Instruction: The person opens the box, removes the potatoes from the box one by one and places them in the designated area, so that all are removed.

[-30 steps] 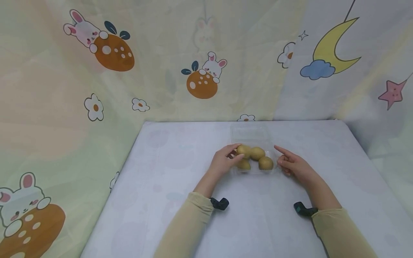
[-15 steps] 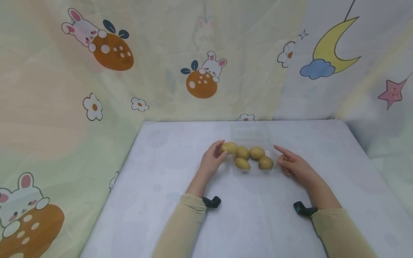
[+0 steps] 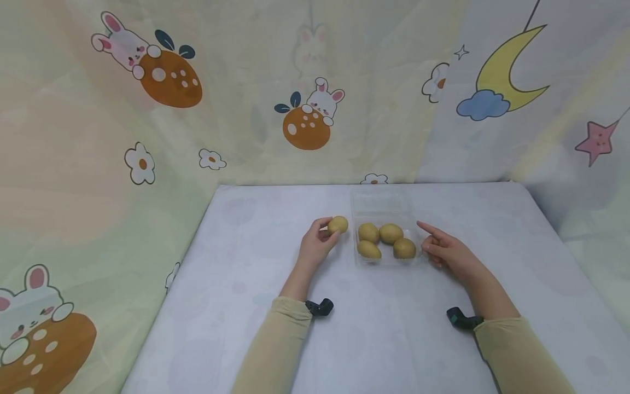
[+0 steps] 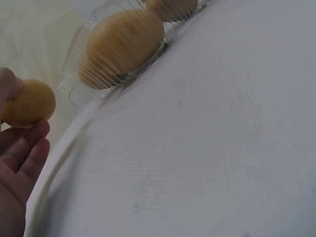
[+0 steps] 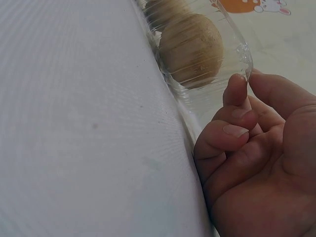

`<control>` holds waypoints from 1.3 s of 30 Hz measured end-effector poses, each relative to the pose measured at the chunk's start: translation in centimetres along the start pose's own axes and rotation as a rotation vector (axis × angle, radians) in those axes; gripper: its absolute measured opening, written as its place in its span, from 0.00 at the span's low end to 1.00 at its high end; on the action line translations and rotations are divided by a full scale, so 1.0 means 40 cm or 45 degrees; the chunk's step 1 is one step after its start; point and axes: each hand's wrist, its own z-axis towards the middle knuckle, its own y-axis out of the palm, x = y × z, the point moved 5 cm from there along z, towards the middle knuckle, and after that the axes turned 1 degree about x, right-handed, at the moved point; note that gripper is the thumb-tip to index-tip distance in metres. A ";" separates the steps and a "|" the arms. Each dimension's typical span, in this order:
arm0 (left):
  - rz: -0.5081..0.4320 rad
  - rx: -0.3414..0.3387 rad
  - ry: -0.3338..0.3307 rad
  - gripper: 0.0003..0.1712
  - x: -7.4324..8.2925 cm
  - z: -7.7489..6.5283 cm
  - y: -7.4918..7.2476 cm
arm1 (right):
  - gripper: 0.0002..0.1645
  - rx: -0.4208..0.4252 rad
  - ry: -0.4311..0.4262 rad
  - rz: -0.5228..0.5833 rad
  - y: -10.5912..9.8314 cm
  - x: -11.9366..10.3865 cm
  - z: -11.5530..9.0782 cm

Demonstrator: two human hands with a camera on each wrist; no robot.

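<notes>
A small, round yellow-brown potato (image 3: 338,225) is held between the thumb and fingers of my left hand (image 3: 315,243), just left of a clear plastic box (image 3: 389,261). In the left wrist view the held potato (image 4: 30,103) is apart from the box's ribbed wall. Several more potatoes (image 3: 391,233) lie inside the box, whose transparent lid (image 3: 378,202) is folded back behind it. At the box's right side, my right hand (image 3: 450,254) pinches the rim with thumb and a finger, one finger extended. The right wrist view shows the rim (image 5: 248,61) at those fingertips.
A white cloth covers the table (image 3: 236,328), with its far edge close behind the lid. A printed fabric backdrop (image 3: 236,109) hangs behind and at both sides.
My left hand has lifted a potato from the box and carried it leftward, beyond the box's left wall. The right hand has stayed at the rim.
</notes>
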 end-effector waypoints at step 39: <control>0.665 -0.029 0.097 0.40 -0.017 0.014 0.033 | 0.38 0.022 0.014 -0.041 0.002 -0.006 -0.003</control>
